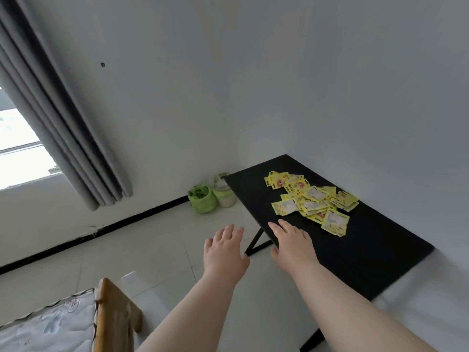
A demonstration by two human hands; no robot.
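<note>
While both bare forearms are being held out ahead of the camera, the right hand [291, 242] is hovering at the near left edge of the black table [380, 255]. Its fingers are lying straight and close together, palm facing down, with the thumb hanging just past the table's rim. Whether the palm is touching the tabletop cannot be told. It is holding nothing.

The pile of yellow packets [311, 201] is lying on the tabletop beyond that hand's fingertips, farther along toward the wall and a little to the right. The nearest packet is sitting near the fingertips but apart from them, with bare black surface showing between. The packets are overlapping one another in a loose heap, some showing printed faces and others paler sides.

The left hand [224, 252] is hanging over the tiled floor, just left of the table's edge and beside the right hand. Its fingers are straight and slightly spread, palm down, gripping nothing. It is sitting farther from the packets than the right hand is.

Past the table's far left corner, a green bag [202, 200] and a pale container [224, 195] are standing on the floor against the wall. A grey curtain [58, 123] is hanging at the left beside a bright window [20, 148], and a mattress [50, 326] is resting on a wooden bed frame [114, 313] in the lower left corner.
</note>
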